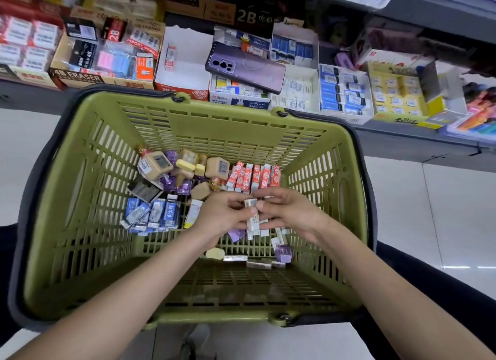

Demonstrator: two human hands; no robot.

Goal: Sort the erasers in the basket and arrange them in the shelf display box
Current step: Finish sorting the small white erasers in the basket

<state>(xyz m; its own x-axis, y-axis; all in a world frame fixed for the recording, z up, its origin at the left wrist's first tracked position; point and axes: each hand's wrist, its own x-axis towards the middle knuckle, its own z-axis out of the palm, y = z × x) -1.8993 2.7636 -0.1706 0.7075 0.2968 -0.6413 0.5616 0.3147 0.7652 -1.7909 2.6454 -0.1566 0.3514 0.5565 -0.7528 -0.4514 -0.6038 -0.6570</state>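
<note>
green basket (pixel 188 123) fills the centre of the frame, both forearms reaching in from the bottom edge. left hand (pixel 222 217) and right hand (pixel 291 212) meet over the middle of the basket floor, both on the same small stack of white erasers (pixel 253 218). left hand fingers are curled round the stack, thumb on its front. right hand pinches the stack's top end with thumb and fingertips, other fingers loosely bent. loose pale erasers (pixel 264 264) lie just below the hands, next to a purple eraser (pixel 284 253) at lower right of the basket floor. row of red-and-white erasers (pixel 255 177) stands side by side against the far wall, right of centre, just above the hands. beige erasers (pixel 185 166) are piled at the far left of the floor, mixed with purple-wrapped ones. blue erasers (pixel 154 214) are lined up left of the hands, a black eraser (pixel 145 190) just above them. shelf (pixel 402 142) runs across the top of the frame behind the basket, packed with open cartons. white display box (pixel 188 50) at upper centre holds one eraser leaning on its left wall. purple phone (pixel 245 67) lies on top of the cartons just right of that box. blue-eraser carton (pixel 343 91) and yellow carton (pixel 394 93) sit at upper right.
</note>
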